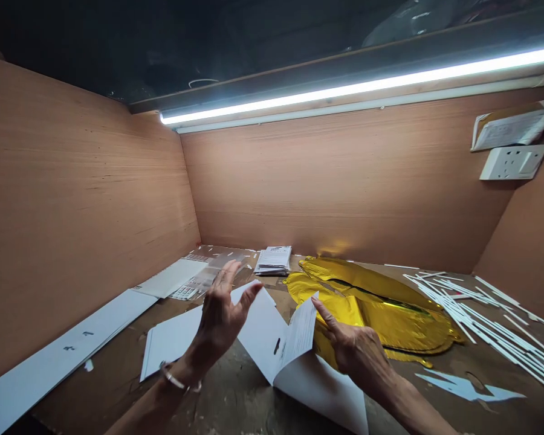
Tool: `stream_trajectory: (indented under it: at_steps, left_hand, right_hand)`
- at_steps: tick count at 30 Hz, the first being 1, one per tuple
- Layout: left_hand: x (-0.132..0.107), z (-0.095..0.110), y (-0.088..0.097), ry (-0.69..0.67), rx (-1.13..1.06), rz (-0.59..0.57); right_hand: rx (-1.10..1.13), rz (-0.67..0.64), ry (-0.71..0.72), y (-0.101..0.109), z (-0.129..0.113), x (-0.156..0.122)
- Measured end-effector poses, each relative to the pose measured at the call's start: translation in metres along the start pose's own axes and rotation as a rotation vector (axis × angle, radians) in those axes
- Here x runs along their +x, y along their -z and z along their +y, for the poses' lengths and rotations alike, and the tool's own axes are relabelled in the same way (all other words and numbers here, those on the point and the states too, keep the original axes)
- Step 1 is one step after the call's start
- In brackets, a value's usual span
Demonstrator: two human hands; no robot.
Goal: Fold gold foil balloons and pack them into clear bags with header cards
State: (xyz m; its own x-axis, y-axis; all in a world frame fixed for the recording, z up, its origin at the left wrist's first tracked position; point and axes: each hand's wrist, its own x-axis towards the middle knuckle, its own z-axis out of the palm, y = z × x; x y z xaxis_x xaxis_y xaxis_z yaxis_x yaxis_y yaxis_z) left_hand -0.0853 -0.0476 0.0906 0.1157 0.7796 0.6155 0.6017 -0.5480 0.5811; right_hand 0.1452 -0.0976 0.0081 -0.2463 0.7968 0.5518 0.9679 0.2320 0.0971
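A white printed card (258,332) with a slotted hanging hole lies bent in front of me, one printed flap (301,333) standing up from its crease. My left hand (222,311) is raised at the card's left side, fingers stretched and thumb spread toward its top edge. It holds nothing; a bracelet circles the wrist. At the flap's upper right edge, my right hand (351,344) touches the paper with its index finger. Its other fingers are curled, and the thumb is hidden. More white sheets (170,341) lie under and beyond my left forearm.
Gold foil balloons (381,302) lie flat behind my right hand. Thin white sticks (494,326) spread at the right, near a pale blue cutout (469,385). A stack of cards (273,260) sits by the back panel. Long white boards (58,356) line the left wall.
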Motion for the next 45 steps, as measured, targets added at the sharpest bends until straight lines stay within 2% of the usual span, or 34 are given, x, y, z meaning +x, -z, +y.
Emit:
stream_trajectory:
  at_steps: [1, 2, 4, 5, 8, 11, 13, 15, 16, 19, 22, 25, 28, 31, 33, 34, 36, 38, 40, 42, 45]
  left_hand:
    - [-0.01, 0.001, 0.002, -0.08, -0.003, -0.052]
    - [-0.023, 0.001, -0.001, -0.123, -0.03, -0.173]
    - [-0.049, -0.003, -0.018, -0.102, -0.073, -0.431]
    - [-0.06, -0.007, -0.03, -0.064, -0.091, -0.486]
    - [-0.081, -0.022, -0.066, 0.084, -0.247, -0.505]
    - [-0.086, -0.03, -0.083, 0.197, -0.369, -0.459]
    - [-0.087, -0.032, -0.086, 0.189, -0.361, -0.451]
    - [-0.09, -0.036, -0.087, 0.128, -0.296, -0.479]
    - [-0.093, -0.038, -0.088, 0.086, -0.251, -0.503]
    - [-0.099, -0.046, -0.095, -0.104, -0.108, -0.589]
    - [-0.102, -0.047, -0.1, -0.286, 0.06, -0.675]
    - [-0.1, -0.04, -0.099, -0.371, 0.225, -0.806]
    - [-0.099, -0.034, -0.096, -0.437, 0.277, -0.91]
    - [-0.099, -0.033, -0.095, -0.477, 0.277, -0.919]
    - [-0.099, -0.033, -0.094, -0.482, 0.283, -0.915]
    - [-0.1, -0.033, -0.094, -0.481, 0.282, -0.917]
    - [-0.1, -0.032, -0.094, -0.469, 0.269, -0.921]
    - [-0.101, -0.031, -0.095, -0.449, 0.23, -0.924]
    - [-0.098, -0.029, -0.095, -0.394, 0.165, -0.913]
    - [-0.091, -0.029, -0.097, -0.236, 0.081, -0.812]
    - [-0.072, -0.03, -0.099, 0.207, -0.078, -0.519]
  right_hand:
    - [0.008, -0.015, -0.012, 0.002, 0.0, 0.001]
    - [0.016, -0.027, -0.023, 0.003, -0.001, 0.002]
    - [0.03, -0.046, -0.033, 0.007, -0.002, 0.005]
    - [0.035, -0.059, -0.035, 0.009, -0.002, 0.006]
    - [0.073, -0.088, -0.119, 0.017, -0.001, 0.006]
    - [0.343, -0.127, -0.412, 0.018, 0.006, 0.0]
    - [0.687, -0.252, -0.631, 0.01, 0.012, -0.007]
    - [0.95, -0.396, -0.752, -0.004, 0.016, -0.017]
    - [1.007, -0.44, -0.778, -0.011, 0.017, -0.021]
    - [1.002, -0.457, -0.763, -0.027, 0.015, -0.027]
    - [0.981, -0.455, -0.71, -0.031, 0.013, -0.023]
    - [0.961, -0.459, -0.642, -0.031, 0.013, -0.018]
    - [0.906, -0.481, -0.614, -0.028, 0.018, -0.017]
    - [0.769, -0.459, -0.655, -0.015, 0.026, -0.019]
    - [0.598, -0.335, -0.689, -0.001, 0.03, -0.019]
    - [0.515, -0.25, -0.655, 0.005, 0.029, -0.018]
    - [0.445, -0.156, -0.468, 0.012, 0.023, -0.018]
    - [0.476, -0.227, -0.257, 0.008, 0.012, -0.02]
    - [0.514, -0.361, -0.202, -0.004, 0.002, -0.024]
    - [0.509, -0.41, -0.238, -0.018, -0.003, -0.029]
    - [0.55, -0.425, -0.268, -0.027, 0.0, -0.033]
